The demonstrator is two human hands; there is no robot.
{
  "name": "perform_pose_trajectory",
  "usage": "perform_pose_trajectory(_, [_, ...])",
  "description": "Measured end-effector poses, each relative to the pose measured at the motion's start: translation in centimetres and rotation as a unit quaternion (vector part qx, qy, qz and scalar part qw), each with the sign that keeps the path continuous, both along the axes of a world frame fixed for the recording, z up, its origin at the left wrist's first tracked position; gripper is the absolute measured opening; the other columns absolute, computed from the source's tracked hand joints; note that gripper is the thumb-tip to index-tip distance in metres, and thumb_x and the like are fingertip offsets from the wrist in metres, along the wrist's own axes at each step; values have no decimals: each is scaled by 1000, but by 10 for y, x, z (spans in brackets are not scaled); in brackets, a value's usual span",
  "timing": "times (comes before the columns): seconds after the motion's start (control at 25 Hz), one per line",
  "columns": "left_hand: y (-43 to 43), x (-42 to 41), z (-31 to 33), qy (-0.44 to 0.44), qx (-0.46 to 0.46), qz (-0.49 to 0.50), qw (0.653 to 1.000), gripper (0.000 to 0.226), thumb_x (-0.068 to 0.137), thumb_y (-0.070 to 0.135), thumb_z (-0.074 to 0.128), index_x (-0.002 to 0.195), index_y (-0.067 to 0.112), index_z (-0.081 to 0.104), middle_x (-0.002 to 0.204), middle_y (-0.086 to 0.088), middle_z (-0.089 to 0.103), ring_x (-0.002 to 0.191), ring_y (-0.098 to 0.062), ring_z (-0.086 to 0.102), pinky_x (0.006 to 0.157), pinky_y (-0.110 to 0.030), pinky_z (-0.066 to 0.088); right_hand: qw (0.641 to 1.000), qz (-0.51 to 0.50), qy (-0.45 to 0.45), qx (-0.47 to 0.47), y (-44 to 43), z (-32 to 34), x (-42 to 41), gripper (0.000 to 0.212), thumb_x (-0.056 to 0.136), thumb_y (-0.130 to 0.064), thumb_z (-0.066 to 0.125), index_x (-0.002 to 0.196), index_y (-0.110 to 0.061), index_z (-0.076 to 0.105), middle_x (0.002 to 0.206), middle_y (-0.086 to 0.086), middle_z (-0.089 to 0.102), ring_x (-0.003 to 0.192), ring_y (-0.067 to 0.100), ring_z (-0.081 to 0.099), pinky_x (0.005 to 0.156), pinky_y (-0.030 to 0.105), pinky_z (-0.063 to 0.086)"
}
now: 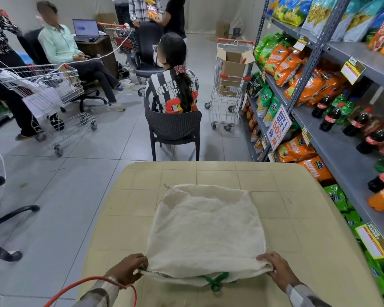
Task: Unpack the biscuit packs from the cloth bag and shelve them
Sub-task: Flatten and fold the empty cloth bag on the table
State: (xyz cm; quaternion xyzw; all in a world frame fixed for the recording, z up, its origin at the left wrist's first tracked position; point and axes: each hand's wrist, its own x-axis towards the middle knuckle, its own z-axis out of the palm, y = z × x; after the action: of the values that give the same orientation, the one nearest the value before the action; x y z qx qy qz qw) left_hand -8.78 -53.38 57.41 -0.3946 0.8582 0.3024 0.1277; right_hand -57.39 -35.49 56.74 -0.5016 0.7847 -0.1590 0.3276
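Two hands, left hand (129,270) and right hand (275,265), pinch the cloth bag (206,229) at its near corners; best to pull its mouth open evenly.

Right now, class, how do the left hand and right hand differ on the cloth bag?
The left hand pinches the cloth bag's corner with curled fingers; the right hand grips its corner with fingers flatter on top. A red cable loops by the left hand, not the right hand. Both hold its near edge.
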Motion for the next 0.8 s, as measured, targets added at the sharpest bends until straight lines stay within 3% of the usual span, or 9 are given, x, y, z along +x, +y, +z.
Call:
perform_pose_trajectory(0.08, [5, 2, -1, -25, 36, 3, 999, 25, 88, 21, 56, 108, 9, 66, 108, -10, 70, 97, -27, 64, 77, -21, 40, 1000, -10, -7, 23, 8, -6, -3, 52, 74, 25, 62, 80, -24, 78, 92, 16, 63, 90, 16, 65, 75, 5, 41])
perform_pose_trajectory(0.2, [12, 3, -4, -47, 81, 29, 995, 29, 91, 26, 56, 113, 11, 67, 99, -3, 70, 96, -25, 68, 78, -23, 47, 994, 6, 10, 113, 14, -4, -3, 24, 80, 9, 70, 95, -8, 80, 101, 21, 72, 103, 23, 67, 79, 16, 42])
perform_pose_trajectory(0.32, [15, -1, -6, -50, 133, 64, 988, 28, 96, 25, 54, 114, 8, 66, 88, 2, 65, 92, -25, 72, 76, -23, 53, 985, 20, 15, 173, 17, -5, -4, 21, 87, -1, 68, 106, -5, 76, 110, 19, 71, 109, 22, 66, 83, 18, 43])
perform_pose_trajectory(0.4, [12, -5, -6, -34, 148, 94, 984, 27, 99, 20, 52, 115, 2, 63, 90, -4, 63, 88, -28, 73, 76, -28, 57, 983, 18, 18, 180, 14, -5, -6, 19, 88, 1, 64, 103, -6, 73, 108, 17, 69, 109, 25, 66, 80, 18, 42])
perform_pose_trajectory(0.48, [4, -10, -2, -4, 148, 136, 980, 22, 100, 16, 50, 111, 2, 63, 82, -4, 63, 72, -25, 72, 70, -28, 57, 984, 6, 16, 178, 4, 2, -9, 17, 91, 1, 61, 103, -7, 71, 110, 17, 68, 109, 25, 65, 79, 19, 40])
perform_pose_trajectory(0.56, [-10, -17, 6, 41, 127, 183, 974, 15, 101, 19, 51, 102, 9, 62, 72, 1, 61, 54, -12, 61, 62, -26, 52, 988, -18, 12, 153, -14, 13, -13, 22, 94, -3, 60, 115, -1, 68, 121, 19, 66, 115, 27, 62, 86, 22, 42])
perform_pose_trajectory(0.64, [-31, -29, 20, 97, 91, 226, 965, 12, 100, 21, 52, 91, 15, 58, 70, 2, 57, 55, -16, 54, 61, -29, 48, 992, -50, -3, 117, -39, 29, -18, 30, 96, -9, 59, 125, 1, 62, 128, 18, 64, 119, 29, 60, 94, 28, 44])
perform_pose_trajectory(0.8, [-85, -63, 38, 188, 8, 284, 940, 22, 101, 22, 51, 79, 20, 54, 71, 2, 58, 71, -19, 52, 64, -27, 41, 990, -117, -52, 52, -101, 49, -36, 31, 99, -22, 56, 122, -3, 64, 120, 17, 67, 111, 30, 62, 86, 30, 42])
